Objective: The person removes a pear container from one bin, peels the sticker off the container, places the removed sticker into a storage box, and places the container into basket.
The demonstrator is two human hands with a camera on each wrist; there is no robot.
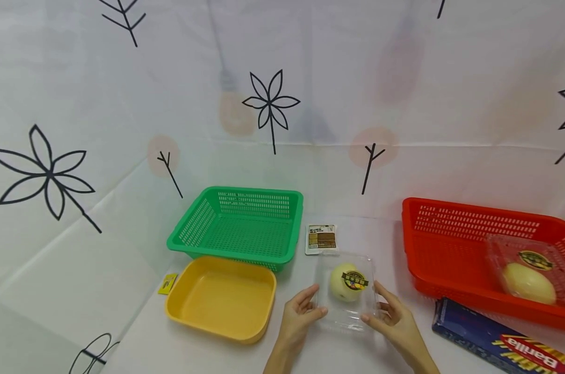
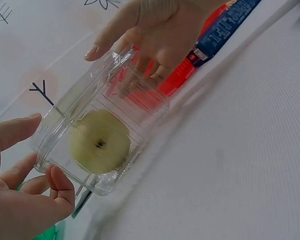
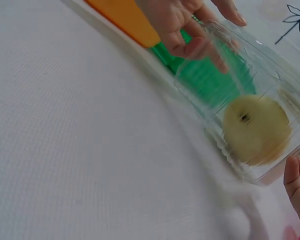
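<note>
Between my two hands a clear plastic box (image 1: 350, 318) is held, with one pale yellow-green round fruit (image 1: 339, 291) inside. The lid carries a dark round label (image 1: 354, 281) with coloured fruit on it. My left hand (image 1: 295, 318) grips the box's left side, thumb toward the near corner. My right hand (image 1: 398, 323) grips the right side in the same way. In the left wrist view the fruit (image 2: 100, 142) shows a dark spot through the clear wall. The right wrist view shows the box (image 3: 215, 85) apart from the white tabletop (image 3: 100, 130).
Left of the hands stand a yellow basin (image 1: 217, 304) and a green basket (image 1: 245, 228). A small brown-and-white packet (image 1: 321, 240) lies behind the box, a yellow packet (image 1: 167, 284) far left. At right, a red basket (image 1: 443, 259) holds another boxed fruit (image 1: 527, 283); a blue Barilla box (image 1: 474, 327) lies before it.
</note>
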